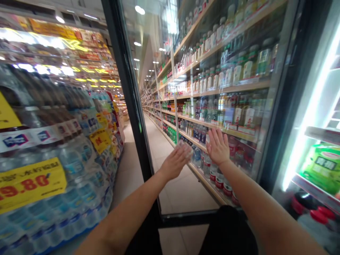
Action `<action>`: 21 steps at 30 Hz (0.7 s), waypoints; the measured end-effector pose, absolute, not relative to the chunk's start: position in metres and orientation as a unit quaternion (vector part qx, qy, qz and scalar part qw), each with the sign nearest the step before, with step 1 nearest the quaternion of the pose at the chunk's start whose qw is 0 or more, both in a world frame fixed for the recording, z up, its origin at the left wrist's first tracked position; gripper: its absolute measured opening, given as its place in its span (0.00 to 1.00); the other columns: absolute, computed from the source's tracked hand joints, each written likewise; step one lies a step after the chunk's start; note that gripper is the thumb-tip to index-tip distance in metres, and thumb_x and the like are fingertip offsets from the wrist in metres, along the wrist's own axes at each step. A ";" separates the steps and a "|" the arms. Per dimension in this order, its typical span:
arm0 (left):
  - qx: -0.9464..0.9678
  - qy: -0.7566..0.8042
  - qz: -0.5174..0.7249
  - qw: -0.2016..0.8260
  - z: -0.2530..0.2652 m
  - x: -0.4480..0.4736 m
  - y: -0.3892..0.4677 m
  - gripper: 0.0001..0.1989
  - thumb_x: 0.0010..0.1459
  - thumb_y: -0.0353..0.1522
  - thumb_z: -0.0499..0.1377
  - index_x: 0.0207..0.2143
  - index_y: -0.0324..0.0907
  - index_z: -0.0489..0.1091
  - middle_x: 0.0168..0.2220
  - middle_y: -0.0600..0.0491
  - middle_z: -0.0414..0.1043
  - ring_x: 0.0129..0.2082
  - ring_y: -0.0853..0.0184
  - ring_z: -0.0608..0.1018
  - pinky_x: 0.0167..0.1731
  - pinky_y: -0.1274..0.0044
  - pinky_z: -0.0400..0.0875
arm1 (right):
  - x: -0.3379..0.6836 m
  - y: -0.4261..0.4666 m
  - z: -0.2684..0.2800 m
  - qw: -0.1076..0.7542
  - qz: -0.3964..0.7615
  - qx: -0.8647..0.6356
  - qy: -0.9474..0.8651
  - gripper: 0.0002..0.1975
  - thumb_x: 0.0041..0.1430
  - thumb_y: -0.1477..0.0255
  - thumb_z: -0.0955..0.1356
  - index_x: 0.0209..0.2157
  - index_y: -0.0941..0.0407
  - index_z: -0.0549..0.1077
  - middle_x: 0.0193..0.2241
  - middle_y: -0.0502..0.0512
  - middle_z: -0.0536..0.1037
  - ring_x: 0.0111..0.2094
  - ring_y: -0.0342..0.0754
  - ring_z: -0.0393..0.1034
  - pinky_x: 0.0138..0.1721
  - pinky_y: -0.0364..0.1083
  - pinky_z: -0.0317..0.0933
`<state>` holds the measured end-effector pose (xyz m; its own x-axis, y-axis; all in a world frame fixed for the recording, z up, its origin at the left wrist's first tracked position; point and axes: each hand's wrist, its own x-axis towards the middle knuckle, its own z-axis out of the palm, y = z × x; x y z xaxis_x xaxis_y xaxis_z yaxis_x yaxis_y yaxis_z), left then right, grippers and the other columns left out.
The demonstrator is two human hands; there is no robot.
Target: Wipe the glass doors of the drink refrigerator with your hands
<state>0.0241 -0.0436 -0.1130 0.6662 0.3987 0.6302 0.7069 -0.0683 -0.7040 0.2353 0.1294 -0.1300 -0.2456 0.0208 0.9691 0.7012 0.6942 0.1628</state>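
In the head view, my left hand point(174, 162) presses a small, crumpled whitish wipe point(188, 150) against the glass door point(164, 184). Its fingers lie over the wipe, and blur hides the wipe's exact edges. My right hand point(218, 146) is open, palm towards the same pane, fingers stretched upward; it appears to rest on the glass and holds nothing. The door's black frame point(127, 76) runs down the left of the pane and along its bottom. Both arms reach forward, and my dark-clothed knees point(228, 230) show below.
Bottled drinks on shelves point(202, 90) show in the glass. On the left stand stacked packs of bottled water point(77, 170) with a yellow price sign point(34, 184). To the right, a lit cooler holds a green package point(322, 166) and red-capped bottles point(317, 216).
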 end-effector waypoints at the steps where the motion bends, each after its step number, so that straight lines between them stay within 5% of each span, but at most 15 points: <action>1: -0.745 -0.361 -0.096 0.553 -0.120 0.023 -0.046 0.26 0.67 0.28 0.51 0.67 0.39 0.58 0.71 0.48 0.52 0.72 0.60 0.48 0.71 0.63 0.48 | 0.235 0.129 -0.130 0.562 -0.302 -0.246 -0.730 0.32 0.69 0.67 0.60 0.71 0.57 0.50 0.68 0.64 0.59 0.71 0.56 0.48 0.70 0.60 0.37; 4: -0.738 -0.376 -0.082 0.554 -0.102 0.021 -0.046 0.25 0.67 0.29 0.52 0.66 0.40 0.60 0.70 0.51 0.53 0.72 0.58 0.50 0.71 0.62 0.48 | 0.234 0.127 -0.129 0.570 -0.304 -0.241 -0.724 0.32 0.69 0.68 0.61 0.71 0.58 0.51 0.68 0.64 0.60 0.71 0.56 0.47 0.70 0.60 0.38; 10: -0.594 -0.503 -0.251 0.575 -0.048 0.032 -0.030 0.26 0.68 0.33 0.53 0.67 0.41 0.58 0.70 0.46 0.51 0.73 0.54 0.44 0.69 0.55 0.51 | 0.233 0.126 -0.127 0.576 -0.345 -0.238 -0.702 0.34 0.68 0.68 0.63 0.71 0.59 0.50 0.67 0.65 0.62 0.71 0.55 0.48 0.70 0.58 0.39; 16: -0.750 -0.367 -0.075 0.546 -0.114 0.025 -0.047 0.24 0.67 0.29 0.52 0.65 0.40 0.61 0.70 0.51 0.53 0.72 0.60 0.50 0.71 0.63 0.48 | 0.235 0.124 -0.126 0.567 -0.346 -0.245 -0.706 0.33 0.69 0.68 0.61 0.71 0.60 0.50 0.67 0.65 0.62 0.71 0.56 0.48 0.70 0.58 0.38; 21: -0.661 -0.453 -0.154 0.578 -0.062 0.011 -0.046 0.26 0.67 0.30 0.53 0.67 0.40 0.59 0.70 0.47 0.52 0.73 0.55 0.45 0.70 0.58 0.50 | 0.232 0.126 -0.128 0.566 -0.335 -0.250 -0.711 0.32 0.70 0.67 0.61 0.71 0.59 0.50 0.67 0.65 0.62 0.71 0.56 0.48 0.70 0.58 0.38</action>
<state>0.0110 -0.0463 -0.0617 0.5419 0.4210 0.7273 0.7773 0.0778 -0.6242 0.2321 0.1262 -0.1276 -0.2338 -0.0246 0.9720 0.7338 0.6514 0.1930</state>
